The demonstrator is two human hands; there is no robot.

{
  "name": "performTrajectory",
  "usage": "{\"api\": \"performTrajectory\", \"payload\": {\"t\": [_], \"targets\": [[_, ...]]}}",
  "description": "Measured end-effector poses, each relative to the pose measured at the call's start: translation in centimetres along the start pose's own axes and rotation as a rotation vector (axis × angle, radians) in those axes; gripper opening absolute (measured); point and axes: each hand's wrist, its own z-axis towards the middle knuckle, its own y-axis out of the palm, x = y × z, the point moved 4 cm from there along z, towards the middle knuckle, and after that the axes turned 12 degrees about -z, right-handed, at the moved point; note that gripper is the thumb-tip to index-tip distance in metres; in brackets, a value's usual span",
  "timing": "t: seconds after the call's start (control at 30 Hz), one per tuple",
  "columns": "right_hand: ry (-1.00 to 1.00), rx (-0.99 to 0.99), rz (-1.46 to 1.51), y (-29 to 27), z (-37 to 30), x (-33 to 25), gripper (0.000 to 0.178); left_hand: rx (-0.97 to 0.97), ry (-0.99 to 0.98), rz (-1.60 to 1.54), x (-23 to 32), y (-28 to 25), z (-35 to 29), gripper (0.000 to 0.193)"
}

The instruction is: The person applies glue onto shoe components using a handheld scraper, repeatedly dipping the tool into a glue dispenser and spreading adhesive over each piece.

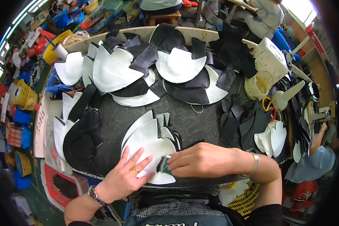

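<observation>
In front of me lies a stack of curved white pieces [148, 137] with notched edges and black layers showing at the right, apparently shoe upper parts. My left hand [126, 177] rests on the top piece, fingers spread flat against its lower left. A short brush [164, 166] with dark bristles and a green handle is gripped in my right hand [199, 160]. Its bristles meet the white surface near the lower right edge. My right fingers hide part of the handle.
More white pieces [115, 69] and black pieces [83, 139] lie in piles around the dark tabletop [115, 120]. At right are a glue-stained cream container [269, 56], orange-handled scissors [266, 103] and black flat pieces [254, 122]. A red-and-white basket [64, 184] stands below left.
</observation>
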Motion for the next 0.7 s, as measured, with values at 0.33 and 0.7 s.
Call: {"api": "performTrajectory", "payload": {"t": [0.33, 0.7], "targets": [[0.789, 0.577, -0.053, -9.4, -11.1, -1.2, 0.016, 0.599, -0.142, -0.493, -3.4, -6.8, -1.8, 0.049], [1.137, 1.071, -0.304, -12.3, -19.6, 3.9, 0.013, 0.761, -0.506, -0.658, -5.7, -12.2, -9.3, 0.026]]}}
